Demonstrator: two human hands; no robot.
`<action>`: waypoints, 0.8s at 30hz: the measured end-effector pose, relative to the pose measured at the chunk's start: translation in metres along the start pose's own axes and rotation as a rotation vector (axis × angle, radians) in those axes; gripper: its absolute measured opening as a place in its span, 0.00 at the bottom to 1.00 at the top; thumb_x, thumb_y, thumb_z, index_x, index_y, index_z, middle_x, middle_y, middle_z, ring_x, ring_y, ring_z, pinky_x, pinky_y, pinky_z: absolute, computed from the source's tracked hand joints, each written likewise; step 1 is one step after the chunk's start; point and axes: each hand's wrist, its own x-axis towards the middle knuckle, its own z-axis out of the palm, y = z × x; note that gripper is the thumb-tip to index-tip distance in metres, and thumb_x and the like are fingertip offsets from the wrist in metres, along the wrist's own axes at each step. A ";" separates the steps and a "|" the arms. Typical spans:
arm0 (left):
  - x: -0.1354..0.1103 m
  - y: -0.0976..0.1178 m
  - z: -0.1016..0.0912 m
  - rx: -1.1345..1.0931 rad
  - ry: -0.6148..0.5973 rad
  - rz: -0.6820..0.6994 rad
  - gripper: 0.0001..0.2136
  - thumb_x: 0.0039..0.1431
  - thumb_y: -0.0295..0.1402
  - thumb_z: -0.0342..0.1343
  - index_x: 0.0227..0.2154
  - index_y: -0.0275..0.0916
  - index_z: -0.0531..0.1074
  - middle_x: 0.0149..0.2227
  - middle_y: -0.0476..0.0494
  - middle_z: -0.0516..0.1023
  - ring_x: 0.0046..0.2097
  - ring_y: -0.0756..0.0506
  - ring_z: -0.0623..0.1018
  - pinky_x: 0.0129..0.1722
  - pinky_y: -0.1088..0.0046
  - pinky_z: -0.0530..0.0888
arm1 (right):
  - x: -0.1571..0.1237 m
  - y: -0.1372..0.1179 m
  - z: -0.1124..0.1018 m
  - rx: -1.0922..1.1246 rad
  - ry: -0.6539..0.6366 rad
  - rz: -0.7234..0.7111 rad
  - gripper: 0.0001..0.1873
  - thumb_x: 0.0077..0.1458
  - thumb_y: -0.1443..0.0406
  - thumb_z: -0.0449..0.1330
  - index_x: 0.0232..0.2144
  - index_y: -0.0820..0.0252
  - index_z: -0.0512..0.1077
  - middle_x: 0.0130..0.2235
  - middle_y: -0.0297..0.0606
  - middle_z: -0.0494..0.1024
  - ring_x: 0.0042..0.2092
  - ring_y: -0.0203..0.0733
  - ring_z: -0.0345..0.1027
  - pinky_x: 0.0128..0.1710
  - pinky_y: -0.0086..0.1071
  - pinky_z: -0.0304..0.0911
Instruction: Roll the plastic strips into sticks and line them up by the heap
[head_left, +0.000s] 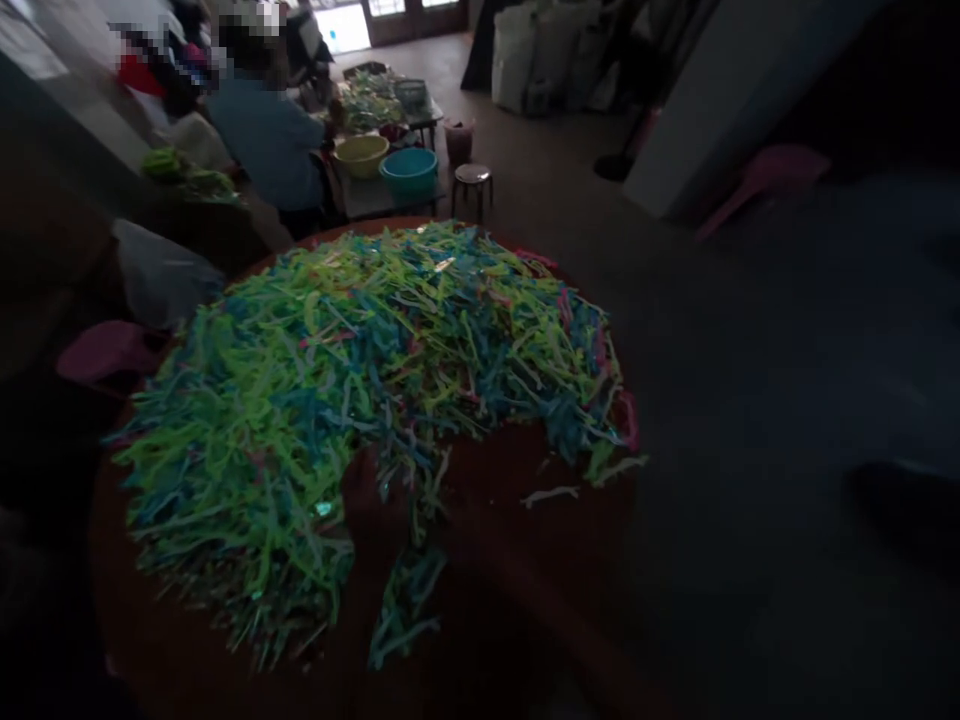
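Observation:
A wide heap of thin, tangled strips [300,370], mostly lime green and blue with some pink and white, covers much of a round reddish-brown table [510,460]. My left hand [367,495] is a dark shape at the near edge of the heap, beside a few strips [424,480] pulled toward me. From the lower right reaches my right arm, with my right hand [457,515] close to those same strips. Deep shadow hides the fingers of both hands. Nearer to me lies a small separate bunch [409,600] of blue-green strips.
A person in a light blue top [266,135] stands beyond the table, near a yellow basin [361,155], a blue basin [409,172] and a stool [473,178]. A pink stool [112,350] is at the left. One pale strip [551,495] lies apart on the right.

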 end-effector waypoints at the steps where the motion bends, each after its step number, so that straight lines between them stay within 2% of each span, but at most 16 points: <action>1: -0.003 0.014 0.006 -0.023 -0.059 0.065 0.24 0.66 0.37 0.51 0.63 0.33 0.66 0.64 0.27 0.67 0.68 0.34 0.64 0.68 0.50 0.63 | 0.001 0.003 -0.003 0.009 0.013 0.013 0.23 0.58 0.60 0.64 0.56 0.54 0.74 0.53 0.47 0.77 0.52 0.51 0.72 0.51 0.41 0.70; 4: 0.006 0.056 0.033 -0.038 -0.242 0.241 0.20 0.68 0.33 0.47 0.60 0.38 0.70 0.65 0.35 0.68 0.70 0.35 0.59 0.71 0.51 0.57 | 0.010 0.017 -0.019 0.010 0.107 0.114 0.23 0.65 0.64 0.54 0.59 0.64 0.69 0.58 0.55 0.72 0.54 0.53 0.70 0.53 0.44 0.70; 6: 0.025 0.075 0.055 0.025 -0.369 0.344 0.22 0.69 0.31 0.45 0.63 0.37 0.67 0.67 0.36 0.66 0.71 0.35 0.57 0.71 0.52 0.55 | 0.021 0.029 -0.031 0.000 0.164 0.154 0.24 0.66 0.66 0.49 0.61 0.68 0.66 0.61 0.59 0.68 0.57 0.53 0.69 0.55 0.44 0.69; 8: 0.044 0.083 0.074 0.089 -0.467 0.418 0.24 0.69 0.30 0.45 0.66 0.39 0.64 0.68 0.37 0.65 0.71 0.34 0.58 0.70 0.50 0.54 | 0.033 0.038 -0.041 -0.031 0.179 0.148 0.25 0.67 0.67 0.47 0.63 0.67 0.64 0.64 0.57 0.65 0.59 0.51 0.67 0.57 0.41 0.67; 11: 0.059 0.074 0.087 0.129 -0.539 0.467 0.24 0.67 0.29 0.47 0.65 0.41 0.65 0.65 0.35 0.69 0.69 0.31 0.61 0.67 0.44 0.57 | 0.053 0.042 -0.050 -0.108 0.122 0.111 0.26 0.66 0.68 0.47 0.65 0.65 0.63 0.68 0.53 0.62 0.60 0.49 0.67 0.56 0.37 0.68; 13: 0.058 0.061 0.084 0.159 -0.562 0.495 0.22 0.67 0.31 0.49 0.62 0.40 0.68 0.63 0.33 0.71 0.69 0.30 0.61 0.66 0.41 0.56 | 0.068 0.040 -0.050 -0.144 0.077 0.111 0.27 0.64 0.70 0.49 0.64 0.65 0.63 0.68 0.53 0.61 0.55 0.49 0.72 0.51 0.36 0.71; 17: 0.048 0.035 0.063 0.222 -0.580 0.545 0.20 0.67 0.31 0.49 0.61 0.41 0.70 0.64 0.34 0.69 0.70 0.28 0.58 0.67 0.38 0.52 | 0.103 0.036 -0.043 -0.191 0.023 0.156 0.26 0.62 0.70 0.51 0.61 0.67 0.67 0.67 0.59 0.62 0.44 0.49 0.76 0.42 0.39 0.73; 21: 0.043 0.017 0.049 0.259 -0.587 0.560 0.23 0.67 0.29 0.48 0.64 0.44 0.67 0.64 0.36 0.69 0.70 0.28 0.59 0.68 0.37 0.51 | 0.133 0.034 -0.041 -0.247 -0.004 0.192 0.23 0.63 0.70 0.51 0.59 0.68 0.68 0.63 0.62 0.66 0.45 0.51 0.76 0.43 0.41 0.72; 24: 0.041 0.008 0.044 0.258 -0.601 0.567 0.23 0.67 0.29 0.49 0.64 0.43 0.67 0.66 0.36 0.68 0.71 0.27 0.58 0.68 0.35 0.46 | 0.145 0.032 -0.041 -0.280 -0.032 0.185 0.21 0.64 0.68 0.51 0.57 0.67 0.69 0.61 0.62 0.66 0.47 0.53 0.75 0.44 0.43 0.72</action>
